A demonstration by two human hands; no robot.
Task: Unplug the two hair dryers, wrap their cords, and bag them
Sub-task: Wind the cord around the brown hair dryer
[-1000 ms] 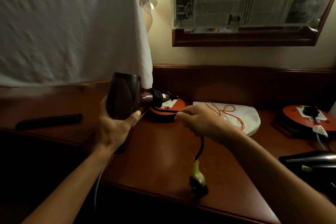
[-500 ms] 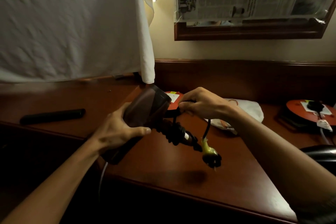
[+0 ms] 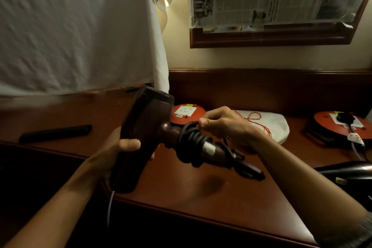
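Left grip (image 3: 120,147) holds one of two dryers (image 3: 145,127).

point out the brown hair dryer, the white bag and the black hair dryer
brown hair dryer (image 3: 149,119), head view, on its body
white bag (image 3: 277,127), head view, on the bare cloth right of the red string
black hair dryer (image 3: 350,171), head view, on its barrel

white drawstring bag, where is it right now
The white drawstring bag lies on the desk behind the right hand, between two red cord reels.
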